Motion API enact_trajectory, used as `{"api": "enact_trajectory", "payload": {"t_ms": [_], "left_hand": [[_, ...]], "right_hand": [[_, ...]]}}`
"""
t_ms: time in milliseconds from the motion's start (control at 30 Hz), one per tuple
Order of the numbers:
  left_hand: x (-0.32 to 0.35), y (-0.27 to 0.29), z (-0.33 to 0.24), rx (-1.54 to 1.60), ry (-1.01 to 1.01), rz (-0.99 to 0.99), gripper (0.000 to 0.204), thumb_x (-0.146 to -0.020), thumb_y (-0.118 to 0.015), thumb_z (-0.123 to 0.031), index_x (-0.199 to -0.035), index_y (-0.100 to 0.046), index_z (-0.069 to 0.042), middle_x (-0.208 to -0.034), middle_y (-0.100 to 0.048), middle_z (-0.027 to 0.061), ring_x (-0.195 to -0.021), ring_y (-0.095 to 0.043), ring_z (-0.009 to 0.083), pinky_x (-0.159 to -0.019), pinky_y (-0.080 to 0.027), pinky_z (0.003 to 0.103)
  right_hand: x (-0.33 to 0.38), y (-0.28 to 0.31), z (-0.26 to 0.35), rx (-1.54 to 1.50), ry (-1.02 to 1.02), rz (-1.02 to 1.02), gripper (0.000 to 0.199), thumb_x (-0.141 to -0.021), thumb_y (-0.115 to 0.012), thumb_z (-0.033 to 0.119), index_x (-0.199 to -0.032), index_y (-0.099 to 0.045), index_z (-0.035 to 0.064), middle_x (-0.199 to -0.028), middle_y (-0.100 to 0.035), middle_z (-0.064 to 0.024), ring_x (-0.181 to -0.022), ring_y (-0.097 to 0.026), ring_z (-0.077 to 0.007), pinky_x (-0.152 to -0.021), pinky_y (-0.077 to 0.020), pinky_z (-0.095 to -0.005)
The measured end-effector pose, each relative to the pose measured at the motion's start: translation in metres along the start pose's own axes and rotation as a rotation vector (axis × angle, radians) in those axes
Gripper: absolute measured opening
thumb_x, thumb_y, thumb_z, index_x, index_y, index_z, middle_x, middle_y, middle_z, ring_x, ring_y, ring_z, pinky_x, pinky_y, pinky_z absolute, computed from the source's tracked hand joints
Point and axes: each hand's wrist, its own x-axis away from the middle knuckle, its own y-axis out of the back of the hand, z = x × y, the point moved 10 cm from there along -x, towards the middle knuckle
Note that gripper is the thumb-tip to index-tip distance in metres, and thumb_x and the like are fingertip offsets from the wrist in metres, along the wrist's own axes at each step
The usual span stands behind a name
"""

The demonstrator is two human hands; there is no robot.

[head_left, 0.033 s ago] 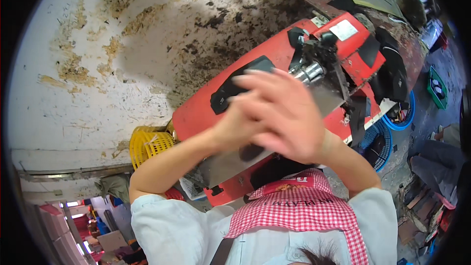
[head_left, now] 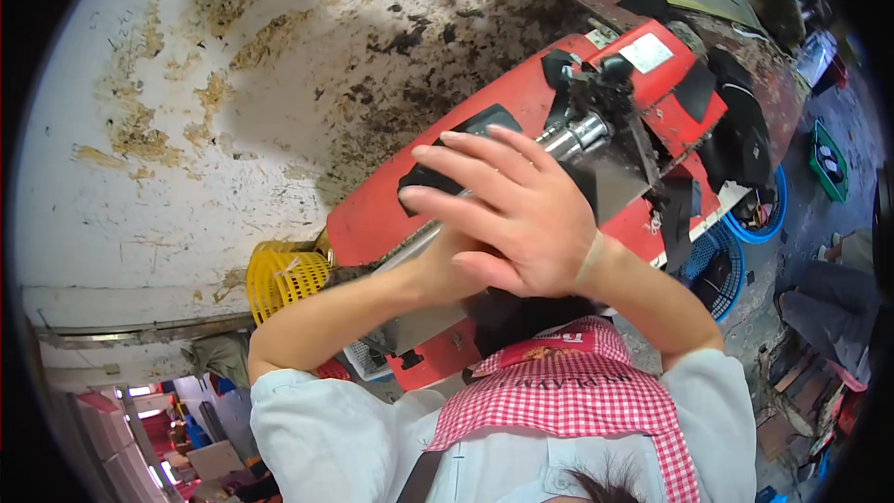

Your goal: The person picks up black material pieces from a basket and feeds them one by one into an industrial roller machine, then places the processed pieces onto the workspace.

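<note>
My right hand (head_left: 526,214) is open, palm down and fingers spread, above the red machine (head_left: 372,210). It holds nothing that I can see. Behind and below it, my left hand (head_left: 449,265) is mostly covered, its fingers hidden by the right one. Just beyond the right fingertips lies a black piece of material (head_left: 489,119) on the red top. A shiny metal cylinder (head_left: 587,133) juts out near the right knuckles, beside a grimy dark machine head (head_left: 610,93). More black material (head_left: 521,317) lies under my wrists, against the apron.
A yellow plastic basket (head_left: 279,275) stands at the machine's left end. Blue baskets (head_left: 736,303) with dark scraps sit at the right, and a green tray (head_left: 824,163) lies on the floor. The stained wall (head_left: 168,177) rises behind. Another person's legs (head_left: 829,298) show far right.
My left hand has dropped lower behind the right one. The right hand's fingers have spread and show more sharply, shifted slightly left.
</note>
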Motion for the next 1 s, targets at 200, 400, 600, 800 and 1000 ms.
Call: {"api": "enact_trajectory", "payload": {"t_ms": [200, 400, 600, 800, 1000], "left_hand": [[0.012, -0.020, 0.003, 0.029, 0.385, 0.379, 0.021, -0.078, -0.059, 0.000, -0.094, -0.046, -0.002, -0.091, -0.049, 0.0018, -0.085, -0.048, 0.0088, -0.074, -0.041, 0.024], [0.032, -0.007, 0.011, 0.182, 0.569, 0.449, 0.017, -0.079, -0.060, -0.003, -0.089, -0.046, -0.002, -0.084, -0.050, 0.0019, -0.083, -0.051, 0.0075, -0.076, -0.042, 0.023], [0.054, 0.050, 0.056, -0.050, 0.736, 0.575, 0.034, -0.075, -0.067, -0.008, -0.105, -0.054, -0.006, -0.079, -0.059, 0.0002, -0.072, -0.053, 0.0051, -0.065, -0.043, 0.021], [0.011, 0.142, 0.152, 0.184, 0.714, 0.109, 0.033, -0.074, -0.064, -0.002, -0.105, -0.055, -0.004, -0.091, -0.061, 0.0034, -0.081, -0.056, 0.0080, -0.070, -0.046, 0.023], [0.068, 0.175, 0.314, -0.225, 0.827, 0.088, 0.039, -0.070, -0.065, -0.001, -0.107, -0.054, -0.004, -0.091, -0.063, 0.0075, -0.084, -0.059, 0.0141, -0.072, -0.048, 0.029]], "right_hand": [[0.033, -0.017, -0.113, -0.075, -0.347, 0.094, 0.044, -0.086, -0.040, 0.035, -0.117, -0.050, 0.0046, -0.119, -0.052, -0.0122, -0.113, -0.045, -0.0264, -0.099, -0.0299, -0.0403], [0.114, -0.047, -0.057, -0.948, -0.616, 0.505, 0.027, -0.075, -0.067, 0.016, -0.096, -0.061, 0.0003, -0.087, -0.062, -0.0048, -0.083, -0.055, -0.0100, -0.076, -0.0436, -0.0256], [0.161, -0.078, -0.065, -1.015, -0.946, 0.536, 0.015, -0.075, -0.067, 0.009, -0.085, -0.059, 0.0003, -0.080, -0.059, 0.0001, -0.073, -0.052, -0.0049, -0.065, -0.0438, -0.0219], [0.050, -0.040, -0.141, -0.566, -0.771, 0.101, 0.027, -0.075, -0.062, 0.005, -0.102, -0.057, 0.0023, -0.090, -0.059, -0.0048, -0.075, -0.057, -0.0111, -0.067, -0.0449, -0.0241], [0.076, -0.015, -0.138, -0.266, -0.665, -0.097, 0.028, -0.072, -0.060, -0.003, -0.100, -0.058, 0.0006, -0.097, -0.056, -0.0120, -0.078, -0.057, -0.0196, -0.072, -0.0451, -0.0281]]}}
